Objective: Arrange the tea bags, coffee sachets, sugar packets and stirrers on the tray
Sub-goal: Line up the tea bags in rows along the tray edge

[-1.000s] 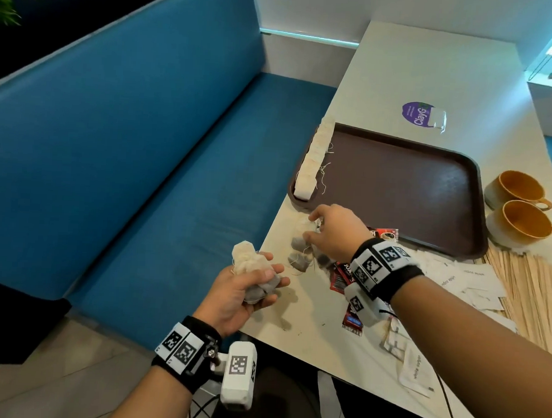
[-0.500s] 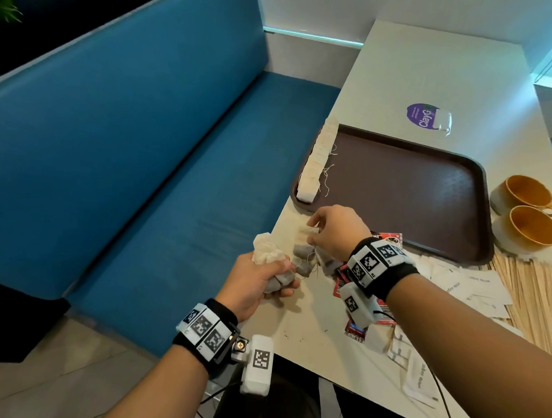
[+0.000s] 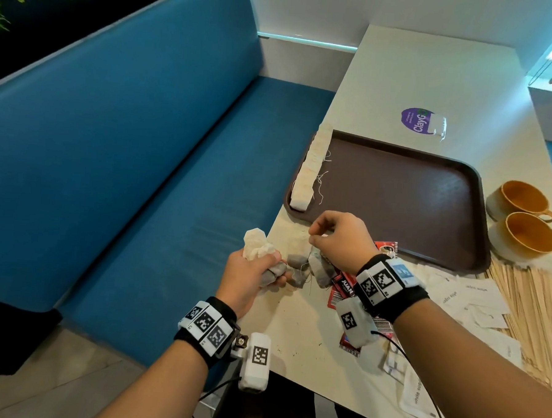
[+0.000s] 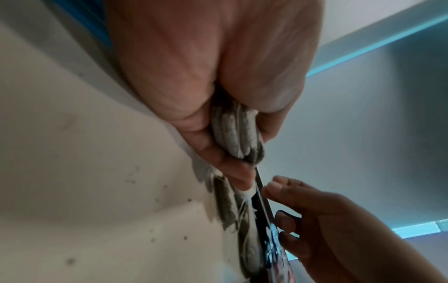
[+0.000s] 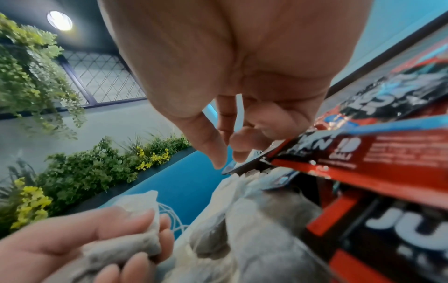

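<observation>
My left hand (image 3: 276, 268) grips a bunch of tea bags (image 3: 258, 248) at the table's near left edge; in the left wrist view the bags (image 4: 236, 134) are squeezed in the fist. Just right of it, my right hand (image 3: 313, 238) pinches the top of a tea bag (image 3: 321, 270) that hangs over a few loose ones (image 3: 297, 262). A row of tea bags (image 3: 312, 166) lines the left rim of the brown tray (image 3: 413, 196). Red and black coffee sachets (image 3: 341, 287) lie under my right wrist and fill the right wrist view's right side (image 5: 363, 153).
White sugar packets (image 3: 474, 299) and a spread of wooden stirrers (image 3: 537, 318) lie right of my right arm. Two orange cups (image 3: 523, 221) stand right of the tray. A purple sticker (image 3: 417, 120) is beyond it. A blue bench (image 3: 142, 170) runs along the table's left.
My left hand has carried its tea bags forward and right, up beside the right hand. My right hand has lifted slightly, with a tea bag hanging from its pinch.
</observation>
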`<state>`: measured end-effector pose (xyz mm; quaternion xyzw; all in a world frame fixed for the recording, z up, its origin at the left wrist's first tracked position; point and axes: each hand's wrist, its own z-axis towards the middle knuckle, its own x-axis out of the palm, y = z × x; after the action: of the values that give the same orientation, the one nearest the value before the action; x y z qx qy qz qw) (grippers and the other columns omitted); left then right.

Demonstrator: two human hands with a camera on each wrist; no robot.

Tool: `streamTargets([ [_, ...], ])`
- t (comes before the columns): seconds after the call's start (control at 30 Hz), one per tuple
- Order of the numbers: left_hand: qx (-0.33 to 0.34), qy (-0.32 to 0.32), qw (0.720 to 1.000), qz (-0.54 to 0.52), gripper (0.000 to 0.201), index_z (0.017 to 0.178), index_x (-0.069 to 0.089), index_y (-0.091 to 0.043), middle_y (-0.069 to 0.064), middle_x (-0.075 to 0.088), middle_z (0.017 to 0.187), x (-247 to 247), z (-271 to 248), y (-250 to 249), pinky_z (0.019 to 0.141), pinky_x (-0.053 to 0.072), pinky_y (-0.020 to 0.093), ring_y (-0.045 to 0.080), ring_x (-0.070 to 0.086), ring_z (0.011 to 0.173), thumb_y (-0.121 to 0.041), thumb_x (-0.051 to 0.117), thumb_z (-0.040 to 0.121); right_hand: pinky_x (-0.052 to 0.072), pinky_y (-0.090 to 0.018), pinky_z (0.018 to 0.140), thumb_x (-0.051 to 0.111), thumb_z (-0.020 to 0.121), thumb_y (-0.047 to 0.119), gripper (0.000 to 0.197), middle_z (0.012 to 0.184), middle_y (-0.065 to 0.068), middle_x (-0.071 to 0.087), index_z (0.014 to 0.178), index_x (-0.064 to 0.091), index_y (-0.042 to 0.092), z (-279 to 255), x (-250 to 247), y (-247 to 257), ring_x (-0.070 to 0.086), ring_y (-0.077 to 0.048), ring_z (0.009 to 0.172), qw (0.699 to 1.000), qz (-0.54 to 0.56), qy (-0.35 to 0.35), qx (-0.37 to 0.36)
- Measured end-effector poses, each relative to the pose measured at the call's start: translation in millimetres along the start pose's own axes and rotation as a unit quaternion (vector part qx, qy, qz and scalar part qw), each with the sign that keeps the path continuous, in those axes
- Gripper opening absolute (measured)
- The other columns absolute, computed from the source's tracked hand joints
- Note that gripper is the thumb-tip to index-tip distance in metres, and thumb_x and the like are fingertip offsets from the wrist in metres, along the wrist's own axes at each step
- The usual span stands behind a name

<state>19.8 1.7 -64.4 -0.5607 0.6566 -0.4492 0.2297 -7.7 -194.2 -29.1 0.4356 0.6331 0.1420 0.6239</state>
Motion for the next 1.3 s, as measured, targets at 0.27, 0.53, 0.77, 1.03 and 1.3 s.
streamTargets([
  [0.27, -0.006, -0.007, 1.000, -0.018, 0.018, 0.105, 0.064, 0.006, 0.018, 0.071, 0.082, -1.4, -1.5, 0.2, 0.063, 0.056, 0.037, 0.030, 0.071, 0.068, -0.004, 0.072, 0.092, 0.060, -0.039, 0.081, 0.079, 0.079, 0.041, 0.021, 0.100, 0.011, 0.065, 0.096, 0.066, 0.041, 12.9, 17.2, 8.4, 0.065, -0.014, 0.086, 0.976, -0.201, 0.078, 0.015],
  [0.53, -0.008, -0.003, 1.000, -0.014, 0.019, 0.107, 0.061, 0.007, 0.021, 0.069, 0.084, -1.8, 0.0, -0.7, 0.066, 0.055, 0.040, 0.032, 0.070, 0.068, -0.004, 0.069, 0.093, 0.057, -0.026, 0.072, 0.078, 0.090, 0.028, 0.003, 0.086, 0.007, 0.074, 0.089, 0.076, 0.027, -2.8, -4.1, 7.7, 0.067, -0.006, 0.071, 0.999, -0.011, 0.049, -0.008],
  [0.77, -0.010, 0.018, 0.999, 0.049, 0.014, 0.100, 0.063, 0.006, 0.025, 0.070, 0.075, 7.1, 1.6, -4.0, 0.061, 0.050, 0.039, 0.032, 0.063, 0.064, -0.006, 0.066, 0.094, 0.061, -0.027, 0.075, 0.077, 0.089, 0.010, 0.011, 0.080, 0.000, 0.078, 0.092, 0.079, 0.020, -18.2, -38.9, 7.1, 0.074, -0.015, 0.073, 0.985, 0.173, -0.003, -0.007],
  [1.03, -0.012, 0.030, 0.999, 0.013, 0.010, 0.098, 0.061, 0.004, 0.020, 0.067, 0.080, 25.5, 32.7, -27.0, 0.046, 0.051, 0.027, 0.024, 0.064, 0.055, -0.004, 0.067, 0.095, 0.052, -0.011, 0.069, 0.081, 0.086, 0.011, 0.014, 0.083, 0.001, 0.077, 0.100, 0.079, 0.014, 13.6, -101.4, 12.3, 0.067, 0.002, 0.066, 0.970, 0.208, -0.121, -0.042],
  [1.3, 0.039, 0.001, 0.996, 0.086, 0.010, 0.092, 0.064, 0.005, 0.018, 0.067, 0.070, 31.7, 45.5, -12.8, 0.052, 0.052, 0.032, 0.027, 0.062, 0.056, -0.005, 0.067, 0.095, 0.064, -0.046, 0.077, 0.075, 0.092, 0.014, 0.008, 0.080, -0.003, 0.073, 0.086, 0.071, 0.019, 120.8, -141.3, -12.3, 0.071, -0.020, 0.071, 0.968, 0.173, -0.180, -0.026],
])
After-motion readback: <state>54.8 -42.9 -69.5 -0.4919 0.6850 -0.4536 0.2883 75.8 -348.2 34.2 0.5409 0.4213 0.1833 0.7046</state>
